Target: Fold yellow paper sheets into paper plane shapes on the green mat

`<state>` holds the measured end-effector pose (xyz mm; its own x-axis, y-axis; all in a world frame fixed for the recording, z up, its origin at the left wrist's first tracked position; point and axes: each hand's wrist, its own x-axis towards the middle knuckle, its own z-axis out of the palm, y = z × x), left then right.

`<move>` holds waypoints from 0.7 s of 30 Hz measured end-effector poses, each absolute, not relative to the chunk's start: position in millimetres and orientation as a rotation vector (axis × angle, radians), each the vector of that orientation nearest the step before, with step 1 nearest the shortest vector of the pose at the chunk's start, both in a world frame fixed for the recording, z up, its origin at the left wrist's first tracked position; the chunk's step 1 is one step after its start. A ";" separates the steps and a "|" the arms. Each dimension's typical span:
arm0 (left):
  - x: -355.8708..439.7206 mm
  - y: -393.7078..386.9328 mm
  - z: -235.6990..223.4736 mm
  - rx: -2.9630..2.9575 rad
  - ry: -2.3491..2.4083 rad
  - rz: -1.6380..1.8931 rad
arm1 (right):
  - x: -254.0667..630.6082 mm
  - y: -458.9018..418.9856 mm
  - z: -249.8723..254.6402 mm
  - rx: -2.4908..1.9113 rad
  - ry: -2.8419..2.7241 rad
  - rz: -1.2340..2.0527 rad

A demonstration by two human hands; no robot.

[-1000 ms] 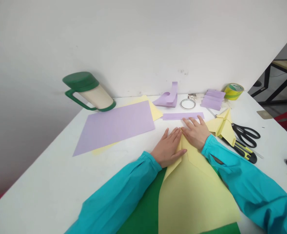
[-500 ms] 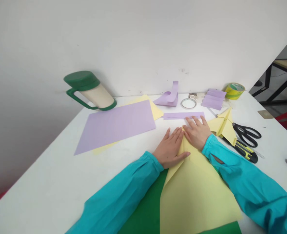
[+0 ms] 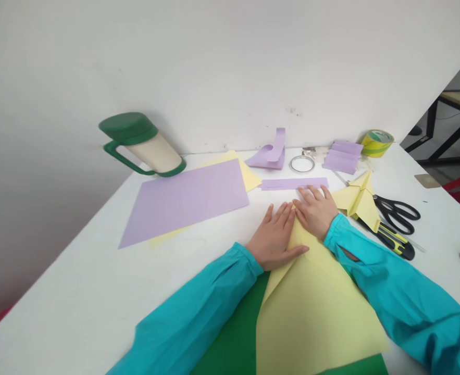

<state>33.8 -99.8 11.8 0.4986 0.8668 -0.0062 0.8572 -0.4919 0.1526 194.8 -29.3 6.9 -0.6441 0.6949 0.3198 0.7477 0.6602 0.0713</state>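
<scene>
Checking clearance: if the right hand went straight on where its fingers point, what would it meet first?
Likely the narrow purple strip. The right hand has its fingertips at the strip's near edge; whether they touch it or hover over it is unclear from one view.

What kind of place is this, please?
Probably a craft or work table in a shared room: black-handled scissors, a box cutter and a roll of tape lie around a folded yellow paper plane.

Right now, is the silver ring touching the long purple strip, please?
Apart: the head view shows bare white table between the silver ring and the purple strip.
</scene>
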 end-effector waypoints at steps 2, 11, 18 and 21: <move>34.4 -99.7 11.9 2.603 1.509 0.118 | 194.7 -29.3 7.0 -1.164 -2.615 -0.279; 38.2 -100.9 11.6 2.626 1.546 0.098 | 194.1 -28.8 9.3 -1.181 -2.626 -0.270; 39.4 -100.7 9.8 2.633 1.591 0.079 | 193.6 -28.5 8.2 -1.187 -2.628 -0.233; 39.3 -100.5 8.9 2.626 1.613 0.067 | 192.9 -28.6 8.3 -1.183 -2.628 -0.201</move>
<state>39.3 -100.5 8.9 0.4518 0.8921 0.0056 0.8895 -0.4510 0.0732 192.9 -28.6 8.3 -0.6379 0.7160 0.2835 0.7507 0.6602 0.0219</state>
